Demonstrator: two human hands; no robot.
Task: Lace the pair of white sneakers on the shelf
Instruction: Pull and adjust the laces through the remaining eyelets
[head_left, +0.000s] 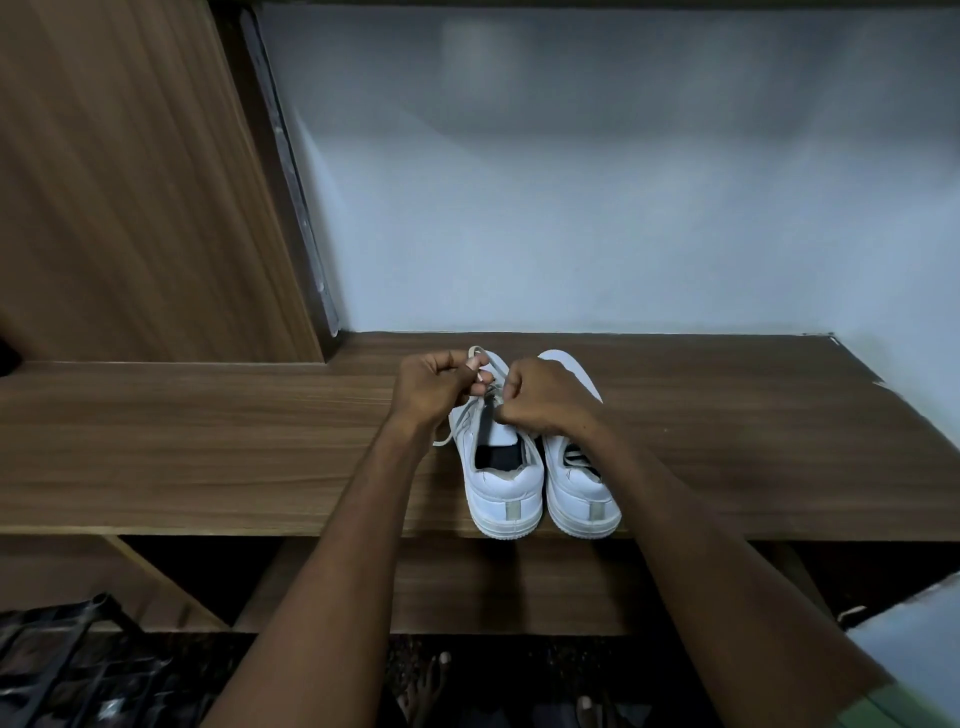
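Hands first: left hand (436, 387) is curled, pinching a loop of lace (475, 356) up over the left sneaker (501, 483); right hand (540, 400) is curled too, pinching the lace down at the eyelets, mid-tongue. Both grasping lace, nothing released.

Largest down: shelf (208, 441), wood, runs the full width, pale wall (623, 208) behind, wood side panel (130, 182) on my left. Both sneakers sit heels toward me at the shelf's front edge, touching side by side. Right sneaker (576, 478) shows some lace across its opening; how far it is laced I cannot tell, my right wrist covers it. One loose lace end trails onto the shelf just left of the left sneaker.

Step, I'd say: threading or tightening the left sneaker's upper eyelets. To do it well, keep both ends even, pull the slack toward me before the next crossing, keep the lace flat, don't drag the shoe off the edge.

Around: black grid rack (67, 660) low left, lower shelf under, my toes below. Nothing blocks the shoes; only my own hands hide the eyelets.
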